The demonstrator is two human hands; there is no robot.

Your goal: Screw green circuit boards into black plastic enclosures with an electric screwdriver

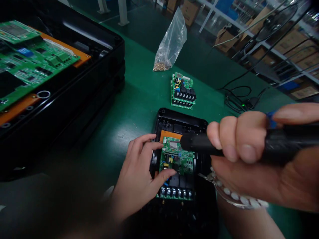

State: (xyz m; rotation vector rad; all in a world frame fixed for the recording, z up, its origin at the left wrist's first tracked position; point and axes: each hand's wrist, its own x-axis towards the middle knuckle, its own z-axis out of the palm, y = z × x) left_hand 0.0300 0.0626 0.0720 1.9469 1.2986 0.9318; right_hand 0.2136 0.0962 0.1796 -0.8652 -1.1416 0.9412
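Status at that frame: my left hand (142, 176) lay flat and part-open, fingertips on the left edge of the board (178, 159), thumb pressed on its middle. It was steadying the board, not gripping it. My right hand (249, 156) was closed round the black driver (199, 145), close to the camera, with a bracelet (231, 196) on the wrist.

The board sat inside the open black housing (174, 119) on the bench (139, 89), right in front of me. An orange plate (166, 135) showed under its far edge and the terminal row (175, 192) was on the near edge.

Progress, my read: board was placed and looked seated. The driver nose hovered over its far right corner. The tip was blurred, so I couldn't tell if it had met a screw, or how many were in. Fastening looked unfinished and no cover was on.

Containers: a clear bag (171, 43) stood open on the far side of the bench, with small brass-coloured parts (159, 67) pooled at the bottom. A second board (183, 90) lay loose between the bag and the housing. A stack of housings (99, 66) stood at left, the top one already carrying a fitted board. Cables (239, 99) lay far right
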